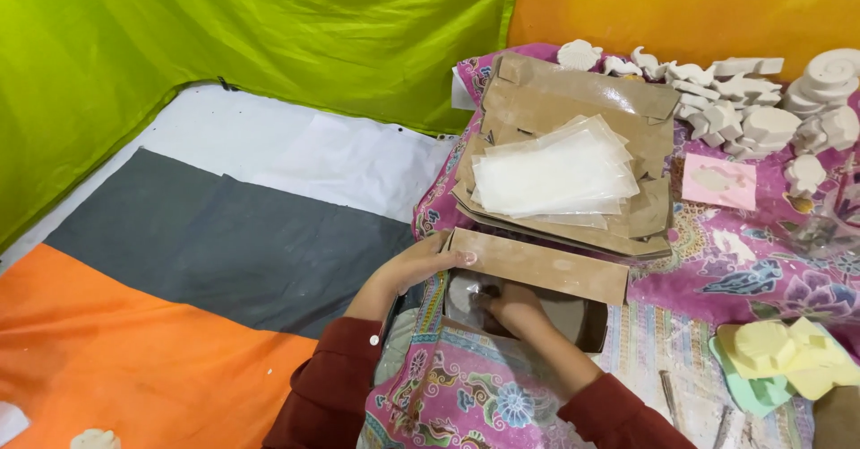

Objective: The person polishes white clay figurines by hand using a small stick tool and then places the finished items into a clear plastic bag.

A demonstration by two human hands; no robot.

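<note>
Head view looks down on a person's 2 hands at an open brown cardboard box resting on a patterned pink cloth near the bottom centre. The left hand is wrapped around the box's left far corner, thumb lying along the raised flap, fingers closed on the cardboard edge. The right hand is down inside the box, fingers curled onto a pale, rounded piece at the box's left inner side; how firmly it has hold of it cannot be told, since the box wall hides part of the fingers. Both sleeves are dark red.

Just beyond the box lies a stack of flattened cardboard boxes with a pile of clear plastic bags on top. Farther right, a heap of white plaster figures spreads over the cloth, with a pink mould near them. At the near right sit yellow and green moulds. To the left, a floor mat in orange, grey and white bands runs up to a green tent wall.
</note>
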